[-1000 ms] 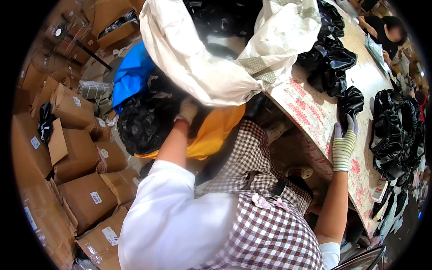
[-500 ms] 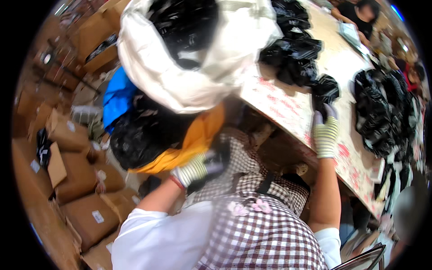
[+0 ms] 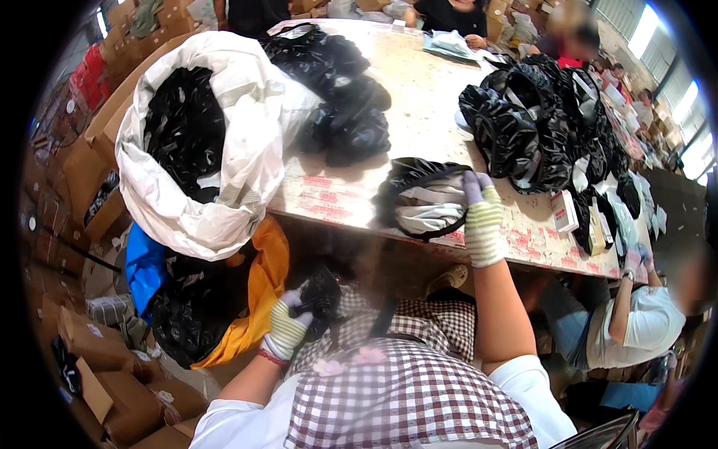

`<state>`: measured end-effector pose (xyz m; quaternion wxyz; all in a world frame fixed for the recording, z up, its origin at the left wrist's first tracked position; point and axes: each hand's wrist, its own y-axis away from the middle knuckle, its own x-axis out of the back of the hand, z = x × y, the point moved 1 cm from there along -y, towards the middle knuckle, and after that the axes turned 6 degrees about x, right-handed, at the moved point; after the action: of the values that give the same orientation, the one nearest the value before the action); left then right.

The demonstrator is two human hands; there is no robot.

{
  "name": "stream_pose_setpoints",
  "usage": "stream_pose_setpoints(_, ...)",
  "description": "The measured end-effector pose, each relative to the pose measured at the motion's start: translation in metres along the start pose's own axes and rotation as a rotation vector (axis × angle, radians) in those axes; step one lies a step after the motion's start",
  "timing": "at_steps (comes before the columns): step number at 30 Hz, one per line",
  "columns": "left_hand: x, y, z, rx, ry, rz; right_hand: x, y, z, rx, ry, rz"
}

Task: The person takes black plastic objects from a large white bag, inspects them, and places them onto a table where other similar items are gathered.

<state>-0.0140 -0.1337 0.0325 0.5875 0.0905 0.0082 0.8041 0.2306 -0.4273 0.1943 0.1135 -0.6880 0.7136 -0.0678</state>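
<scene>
My left hand point(image 3: 288, 327), in a striped glove, is closed on a crumpled glossy black piece point(image 3: 320, 293) over my checked apron, beside a bag of black items with blue and orange fabric point(image 3: 258, 295) round it. On the table point(image 3: 336, 198), my gloved right hand point(image 3: 480, 221) grips the dark rim of a black item point(image 3: 426, 198) whose pale inside shows. A white woven sack point(image 3: 254, 157) full of black glossy items stands at the table's left. Behind it lies a blurred black pile point(image 3: 336, 120), and a larger black heap point(image 3: 523, 131) is to the right.
Cardboard boxes point(image 3: 112, 404) crowd the left side and floor. A small white box point(image 3: 562, 212) lies near the front table edge. A co-worker in white point(image 3: 636, 314) is at the right end; others, one in black point(image 3: 449, 19), are across the table. A sandal point(image 3: 445, 280) shows underneath.
The view has tilted up toward the table. My left hand has come out of the bag with a black piece. The item at my right hand has moved nearer the front edge and opened, showing pale inside.
</scene>
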Motion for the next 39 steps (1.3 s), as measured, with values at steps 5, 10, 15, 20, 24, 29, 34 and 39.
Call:
stream_pose_setpoints(5, -0.036, -0.037, 0.136, -0.532, 0.019, -0.266, -0.011, 0.006, 0.059, -0.059, 0.098, -0.139)
stream_pose_setpoints(10, -0.088, -0.076, 0.178, -0.713, -0.238, -0.307, -0.027, 0.032, 0.048, -0.009, 0.145, -0.195)
stream_pose_setpoints(15, -0.127, -0.12, 0.152, -0.433, -0.4, -0.341, -0.032, 0.044, 0.051, 0.293, 0.452, -0.169)
stream_pose_setpoints(20, -0.139, -0.098, 0.177, -0.344, -0.736, -0.357, -0.027, 0.054, 0.054, 0.343, 0.439, -0.078)
stream_pose_setpoints(24, -0.137, -0.095, 0.148, -0.552, -0.387, -0.338, -0.028, 0.047, 0.052, 0.073, 0.039, -0.012)
stream_pose_setpoints(29, -0.119, -0.083, 0.121, -0.509, -0.811, -0.049, -0.025, 0.049, 0.042, 0.052, 0.188, 0.074)
stream_pose_setpoints(34, -0.118, -0.088, 0.121, -0.428, -0.856, -0.053, -0.014, 0.036, 0.048, 0.523, 0.932, -0.089)
stream_pose_setpoints(39, -0.114, -0.096, 0.131, -0.408, -0.749, -0.133, -0.02, 0.033, 0.05, 0.741, 1.034, -0.496)
